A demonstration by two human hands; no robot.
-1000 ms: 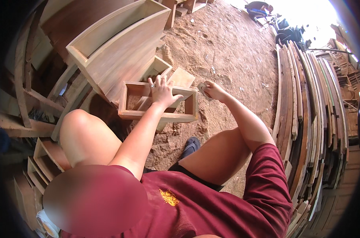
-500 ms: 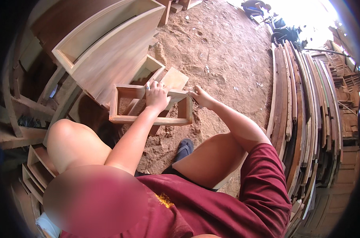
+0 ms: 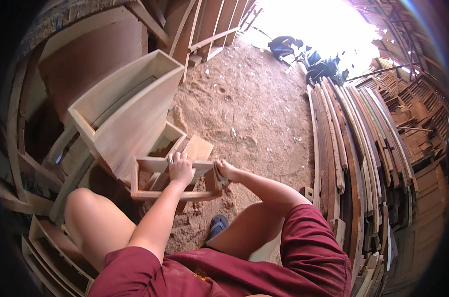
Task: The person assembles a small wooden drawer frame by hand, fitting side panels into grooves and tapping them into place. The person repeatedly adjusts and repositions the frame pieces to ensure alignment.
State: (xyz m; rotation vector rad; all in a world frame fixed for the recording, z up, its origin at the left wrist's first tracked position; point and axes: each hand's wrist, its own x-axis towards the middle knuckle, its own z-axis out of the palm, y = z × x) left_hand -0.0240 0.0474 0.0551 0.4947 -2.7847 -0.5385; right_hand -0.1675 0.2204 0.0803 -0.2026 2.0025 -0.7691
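A shallow rectangular wooden frame (image 3: 200, 194), open through the middle, sits in front of my knees. My left hand (image 3: 181, 171) grips its far rail, fingers over the top edge and a ring showing on one finger. At the frame's right end, my right hand (image 3: 226, 171) is closed against the far corner. Whatever lies within its curled fingers is hidden. Beneath and beyond the frame are a pale wooden board (image 3: 199, 147) and a smaller open wooden box (image 3: 169, 139).
A large drawer-like wooden box (image 3: 130, 106) stands at the left. Long planks (image 3: 343, 158) are stacked along the right. Smaller wooden drawers (image 3: 51, 252) lie by my left leg. Dirt floor (image 3: 244, 99) stretches ahead toward a parked motorcycle (image 3: 318, 64) near bright light.
The view has tilted up, so the frame and hands appear lower and further left. My left hand keeps its grip; my right hand stays at the frame's right end, shifted slightly.
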